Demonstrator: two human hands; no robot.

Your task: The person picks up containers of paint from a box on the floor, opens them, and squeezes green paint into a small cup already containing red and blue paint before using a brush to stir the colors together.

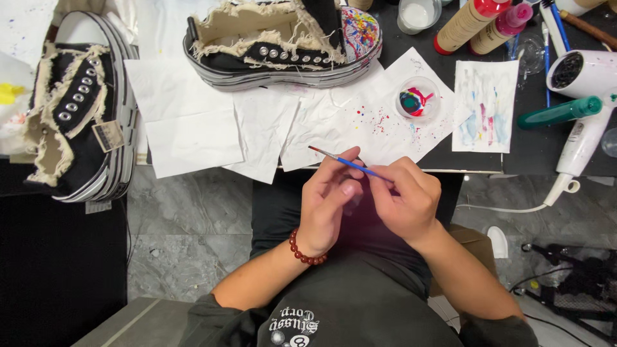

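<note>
Both my hands meet over my lap, below the table's front edge. My right hand [406, 202] holds a thin blue-handled paintbrush [350, 163] whose reddish tip points up-left. My left hand [329, 196], with a red bead bracelet on the wrist, is curled against the brush shaft and touches the right hand's fingers. A black canvas sneaker [283, 42] with frayed edges and a paint-splattered toe lies on white paper [186, 122] at the table's back. A small clear cup of mixed paint [416, 99] stands on speckled paper.
A second black frayed sneaker [80, 115] lies at the left. Paint bottles [472, 22], a white hair dryer [581, 96], a teal bottle [559, 112] and a paint-smeared sheet [485, 106] occupy the right of the black table [533, 154]. Grey tiled floor below.
</note>
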